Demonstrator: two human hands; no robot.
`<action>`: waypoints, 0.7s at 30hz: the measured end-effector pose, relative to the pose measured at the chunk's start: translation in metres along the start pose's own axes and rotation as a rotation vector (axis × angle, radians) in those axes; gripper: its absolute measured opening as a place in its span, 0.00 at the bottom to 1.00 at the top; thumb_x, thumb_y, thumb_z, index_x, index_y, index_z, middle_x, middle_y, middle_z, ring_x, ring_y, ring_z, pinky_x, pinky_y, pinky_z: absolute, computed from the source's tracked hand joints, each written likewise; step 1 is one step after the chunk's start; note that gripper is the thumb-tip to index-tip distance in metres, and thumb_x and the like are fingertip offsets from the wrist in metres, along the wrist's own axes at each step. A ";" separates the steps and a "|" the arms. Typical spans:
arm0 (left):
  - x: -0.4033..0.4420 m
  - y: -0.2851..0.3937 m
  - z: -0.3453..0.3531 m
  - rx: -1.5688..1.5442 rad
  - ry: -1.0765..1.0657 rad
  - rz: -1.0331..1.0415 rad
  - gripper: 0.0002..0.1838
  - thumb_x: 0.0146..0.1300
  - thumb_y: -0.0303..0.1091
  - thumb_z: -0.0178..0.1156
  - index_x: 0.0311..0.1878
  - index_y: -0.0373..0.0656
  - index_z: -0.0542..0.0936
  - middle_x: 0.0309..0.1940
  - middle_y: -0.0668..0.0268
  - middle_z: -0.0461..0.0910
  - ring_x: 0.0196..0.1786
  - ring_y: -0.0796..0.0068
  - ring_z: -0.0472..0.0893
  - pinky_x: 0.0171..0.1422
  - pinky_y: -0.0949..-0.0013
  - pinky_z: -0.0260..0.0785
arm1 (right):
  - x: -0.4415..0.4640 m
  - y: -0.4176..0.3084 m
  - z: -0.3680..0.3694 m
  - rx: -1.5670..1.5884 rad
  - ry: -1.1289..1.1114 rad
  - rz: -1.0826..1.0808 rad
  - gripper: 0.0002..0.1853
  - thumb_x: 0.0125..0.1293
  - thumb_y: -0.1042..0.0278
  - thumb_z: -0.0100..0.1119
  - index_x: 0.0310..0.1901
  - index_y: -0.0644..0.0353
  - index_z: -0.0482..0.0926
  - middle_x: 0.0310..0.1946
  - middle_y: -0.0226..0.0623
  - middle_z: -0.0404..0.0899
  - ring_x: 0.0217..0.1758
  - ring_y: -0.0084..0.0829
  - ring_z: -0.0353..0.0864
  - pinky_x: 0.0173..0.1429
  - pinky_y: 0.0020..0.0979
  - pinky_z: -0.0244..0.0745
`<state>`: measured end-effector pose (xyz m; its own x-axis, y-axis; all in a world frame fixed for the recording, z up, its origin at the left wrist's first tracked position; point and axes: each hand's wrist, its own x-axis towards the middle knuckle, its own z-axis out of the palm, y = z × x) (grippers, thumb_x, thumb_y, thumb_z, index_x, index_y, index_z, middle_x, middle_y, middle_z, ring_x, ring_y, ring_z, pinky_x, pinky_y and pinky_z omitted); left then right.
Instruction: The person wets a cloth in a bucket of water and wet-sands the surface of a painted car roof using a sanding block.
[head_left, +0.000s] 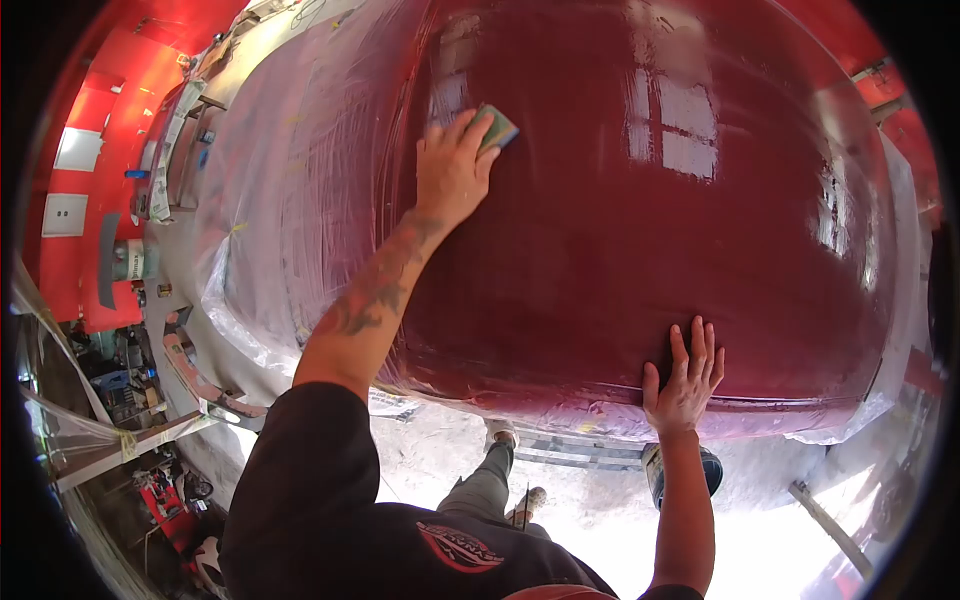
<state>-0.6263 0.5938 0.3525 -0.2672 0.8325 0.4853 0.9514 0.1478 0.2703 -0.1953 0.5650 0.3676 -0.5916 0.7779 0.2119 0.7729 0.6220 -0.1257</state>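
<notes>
My left hand (452, 172) is on the upper left part of a wet, dark red car panel (560, 270), its fingers closed on a small green and blue block (497, 129). The block lies against the glossy surface. Near the panel's lower edge, my right hand (686, 385) rests flat with its fingers spread, holding nothing. Clear plastic film (300, 180) covers the area left of the panel. Window reflections show on the upper right of the panel.
A dark bucket (712, 472) stands on the floor below my right forearm. Tools and parts (125, 390) lie at the far left, near a curved piece (190, 365). A wooden bar (832, 528) is at the lower right.
</notes>
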 end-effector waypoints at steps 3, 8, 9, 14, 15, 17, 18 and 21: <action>0.083 -0.029 0.039 0.077 -0.017 -0.110 0.23 0.65 0.38 0.64 0.64 0.53 0.77 0.60 0.69 0.78 0.57 0.57 0.75 0.60 0.51 0.66 | 0.000 0.000 -0.001 0.007 0.004 0.001 0.31 0.69 0.48 0.55 0.71 0.48 0.69 0.76 0.44 0.61 0.80 0.48 0.57 0.80 0.55 0.44; 0.053 -0.016 0.043 0.021 0.059 -0.095 0.23 0.65 0.39 0.64 0.64 0.55 0.77 0.62 0.69 0.77 0.57 0.57 0.75 0.65 0.50 0.64 | 0.001 -0.001 -0.001 0.018 0.015 0.020 0.31 0.67 0.48 0.57 0.70 0.46 0.70 0.76 0.41 0.61 0.80 0.46 0.57 0.80 0.56 0.44; 0.034 -0.008 0.033 -0.036 0.067 -0.025 0.24 0.65 0.39 0.65 0.65 0.54 0.77 0.62 0.69 0.77 0.58 0.57 0.75 0.66 0.50 0.63 | 0.001 -0.001 0.000 0.025 0.008 0.026 0.31 0.67 0.48 0.57 0.70 0.46 0.70 0.76 0.41 0.61 0.80 0.46 0.57 0.80 0.56 0.44; -0.113 0.067 -0.046 -0.169 -0.128 0.015 0.29 0.62 0.32 0.67 0.68 0.51 0.75 0.69 0.64 0.71 0.61 0.58 0.72 0.68 0.55 0.59 | -0.001 -0.003 0.000 0.008 0.012 0.038 0.30 0.68 0.49 0.57 0.70 0.45 0.70 0.77 0.39 0.60 0.81 0.43 0.56 0.80 0.55 0.44; -0.143 0.078 -0.059 -0.169 -0.186 0.037 0.31 0.60 0.32 0.68 0.68 0.51 0.75 0.70 0.64 0.71 0.62 0.60 0.72 0.68 0.55 0.58 | -0.001 -0.002 0.000 0.003 0.009 0.040 0.30 0.68 0.49 0.57 0.70 0.45 0.70 0.77 0.39 0.60 0.81 0.43 0.56 0.81 0.55 0.44; -0.173 0.080 -0.072 -0.154 -0.239 0.092 0.31 0.60 0.33 0.69 0.68 0.51 0.75 0.71 0.64 0.70 0.63 0.61 0.72 0.68 0.56 0.59 | 0.000 -0.003 0.000 0.009 0.013 0.042 0.30 0.68 0.49 0.57 0.70 0.45 0.70 0.77 0.38 0.60 0.81 0.43 0.55 0.81 0.55 0.44; -0.174 0.076 -0.074 -0.164 -0.276 0.167 0.31 0.60 0.33 0.69 0.68 0.52 0.75 0.71 0.65 0.70 0.63 0.61 0.72 0.67 0.56 0.59 | 0.000 -0.003 0.000 0.013 0.015 0.046 0.30 0.68 0.49 0.57 0.70 0.45 0.70 0.77 0.38 0.60 0.81 0.42 0.55 0.81 0.55 0.44; -0.139 0.062 -0.061 -0.175 -0.231 0.248 0.28 0.62 0.38 0.68 0.67 0.55 0.76 0.68 0.67 0.73 0.60 0.65 0.75 0.65 0.58 0.63 | 0.000 -0.004 -0.001 0.012 0.015 0.047 0.30 0.68 0.49 0.57 0.70 0.45 0.71 0.77 0.37 0.60 0.82 0.42 0.55 0.81 0.55 0.44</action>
<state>-0.5399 0.4549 0.3523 0.0286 0.9329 0.3591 0.9367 -0.1504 0.3162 -0.1977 0.5626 0.3692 -0.5510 0.8050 0.2198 0.7969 0.5858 -0.1476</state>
